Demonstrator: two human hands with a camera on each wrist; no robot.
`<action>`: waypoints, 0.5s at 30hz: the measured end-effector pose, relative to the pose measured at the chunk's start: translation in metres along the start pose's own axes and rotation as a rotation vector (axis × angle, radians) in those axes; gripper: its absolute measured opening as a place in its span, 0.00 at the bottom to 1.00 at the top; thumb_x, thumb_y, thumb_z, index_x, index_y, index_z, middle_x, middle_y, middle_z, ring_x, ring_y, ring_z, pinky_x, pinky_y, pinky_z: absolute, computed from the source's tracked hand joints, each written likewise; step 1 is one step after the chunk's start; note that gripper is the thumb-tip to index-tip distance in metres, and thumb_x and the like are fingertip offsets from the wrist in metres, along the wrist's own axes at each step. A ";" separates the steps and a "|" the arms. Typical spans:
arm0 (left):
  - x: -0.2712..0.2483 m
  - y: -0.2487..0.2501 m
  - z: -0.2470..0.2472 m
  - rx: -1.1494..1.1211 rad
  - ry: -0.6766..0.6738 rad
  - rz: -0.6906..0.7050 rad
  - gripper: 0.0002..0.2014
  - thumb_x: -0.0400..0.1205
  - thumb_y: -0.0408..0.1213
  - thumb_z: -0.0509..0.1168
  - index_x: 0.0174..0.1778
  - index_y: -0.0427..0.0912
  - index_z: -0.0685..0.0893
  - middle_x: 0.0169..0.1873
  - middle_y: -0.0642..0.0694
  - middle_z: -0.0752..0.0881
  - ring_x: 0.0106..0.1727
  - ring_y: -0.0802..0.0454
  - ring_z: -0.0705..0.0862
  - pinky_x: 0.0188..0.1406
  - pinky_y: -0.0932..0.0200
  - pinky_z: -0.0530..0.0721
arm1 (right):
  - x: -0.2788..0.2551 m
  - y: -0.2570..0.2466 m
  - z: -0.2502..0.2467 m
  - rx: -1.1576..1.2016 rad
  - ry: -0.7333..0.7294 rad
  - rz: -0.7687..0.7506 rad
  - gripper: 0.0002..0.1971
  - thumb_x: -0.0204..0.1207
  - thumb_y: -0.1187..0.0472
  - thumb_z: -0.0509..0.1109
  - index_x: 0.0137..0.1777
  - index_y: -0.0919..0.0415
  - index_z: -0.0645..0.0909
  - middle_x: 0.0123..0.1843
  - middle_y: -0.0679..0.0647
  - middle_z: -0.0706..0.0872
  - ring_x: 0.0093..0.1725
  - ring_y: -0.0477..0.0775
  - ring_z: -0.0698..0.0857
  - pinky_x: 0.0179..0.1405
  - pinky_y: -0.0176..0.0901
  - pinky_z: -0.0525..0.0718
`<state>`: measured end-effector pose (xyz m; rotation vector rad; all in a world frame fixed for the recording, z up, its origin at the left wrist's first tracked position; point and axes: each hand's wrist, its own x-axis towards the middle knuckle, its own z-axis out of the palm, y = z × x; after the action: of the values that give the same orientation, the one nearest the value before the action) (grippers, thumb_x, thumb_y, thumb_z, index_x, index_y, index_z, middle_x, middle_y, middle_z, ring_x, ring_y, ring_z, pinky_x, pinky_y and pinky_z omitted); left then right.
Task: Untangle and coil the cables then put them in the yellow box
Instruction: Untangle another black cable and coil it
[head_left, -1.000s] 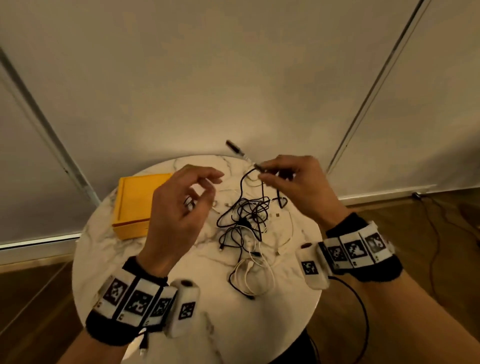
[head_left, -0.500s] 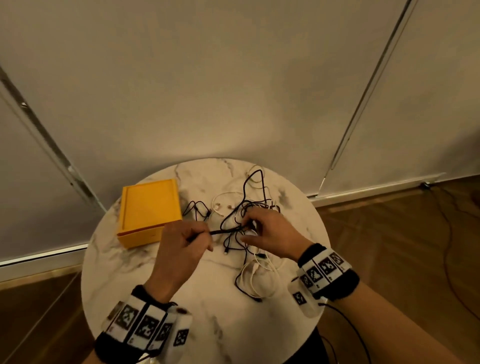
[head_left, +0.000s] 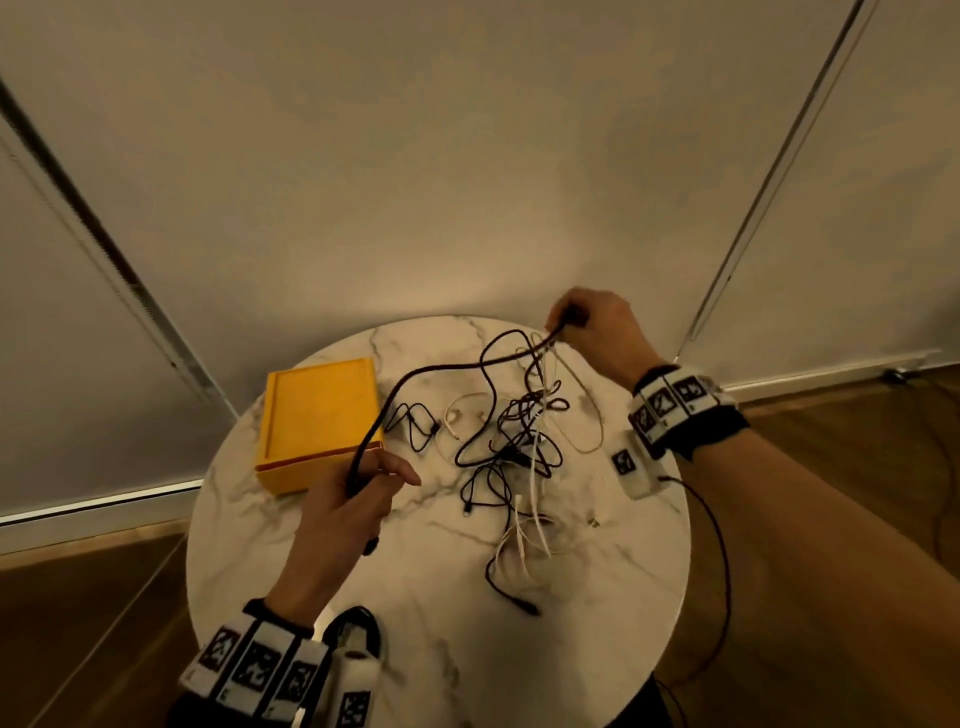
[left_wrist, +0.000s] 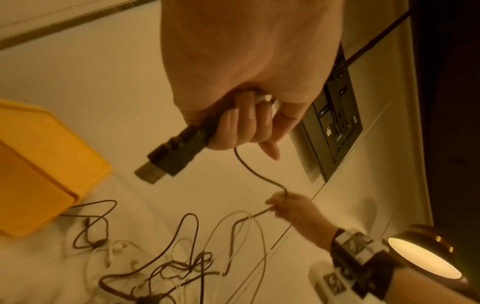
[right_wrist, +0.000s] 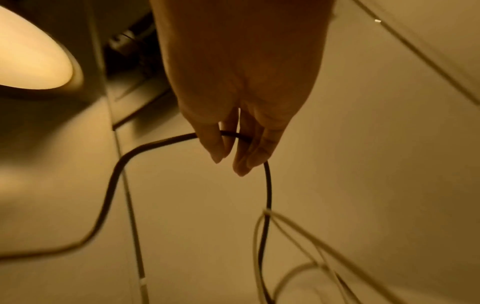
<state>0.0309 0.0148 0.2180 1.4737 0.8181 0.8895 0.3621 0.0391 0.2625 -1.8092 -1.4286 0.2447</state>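
Observation:
A thick black cable (head_left: 415, 371) arcs above the round marble table (head_left: 597, 623) between my two hands. My left hand (head_left: 358, 493) grips its plug end; the left wrist view shows the black plug (left_wrist: 171, 158) sticking out of the fist (left_wrist: 244, 123). My right hand (head_left: 576, 322) pinches the same cable (right_wrist: 114, 176) farther along, raised over the table's far edge, fingers (right_wrist: 215, 148) curled round it. A tangle of black and white cables (head_left: 519, 447) lies on the table between the hands. The yellow box (head_left: 317, 415) sits at the table's left, lid on.
The table stands against a pale wall; wooden floor lies on both sides, with a loose cable (head_left: 935, 415) on it at the right. A lit lamp (left_wrist: 420, 259) glows behind my right arm. A dark socket panel (left_wrist: 335, 127) is set in the wall.
My hands have drawn apart: the left has pulled back toward me with the plug, the right has risen to the far right, stretching the black cable out of the tangle.

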 end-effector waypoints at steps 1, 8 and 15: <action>0.001 -0.003 0.000 0.017 -0.004 -0.019 0.16 0.67 0.50 0.65 0.35 0.41 0.87 0.18 0.53 0.61 0.20 0.55 0.57 0.21 0.63 0.59 | 0.009 -0.011 -0.006 0.015 0.037 -0.052 0.07 0.69 0.73 0.72 0.41 0.60 0.86 0.41 0.54 0.90 0.43 0.54 0.88 0.50 0.42 0.85; 0.002 -0.022 -0.004 0.073 -0.026 -0.087 0.09 0.74 0.43 0.63 0.35 0.46 0.88 0.18 0.55 0.62 0.21 0.54 0.57 0.24 0.58 0.55 | 0.048 -0.052 -0.034 0.020 0.248 -0.239 0.08 0.72 0.72 0.69 0.46 0.61 0.86 0.42 0.51 0.88 0.40 0.46 0.85 0.42 0.25 0.78; 0.007 -0.018 -0.001 -0.012 -0.068 -0.015 0.14 0.73 0.49 0.68 0.45 0.42 0.87 0.20 0.53 0.65 0.21 0.53 0.60 0.24 0.54 0.58 | 0.039 -0.074 -0.025 -0.038 0.181 -0.424 0.11 0.69 0.76 0.66 0.48 0.64 0.83 0.50 0.57 0.87 0.49 0.54 0.86 0.50 0.44 0.86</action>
<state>0.0336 0.0229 0.2010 1.4771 0.7711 0.8269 0.3364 0.0649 0.3412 -1.4698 -1.6491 -0.1607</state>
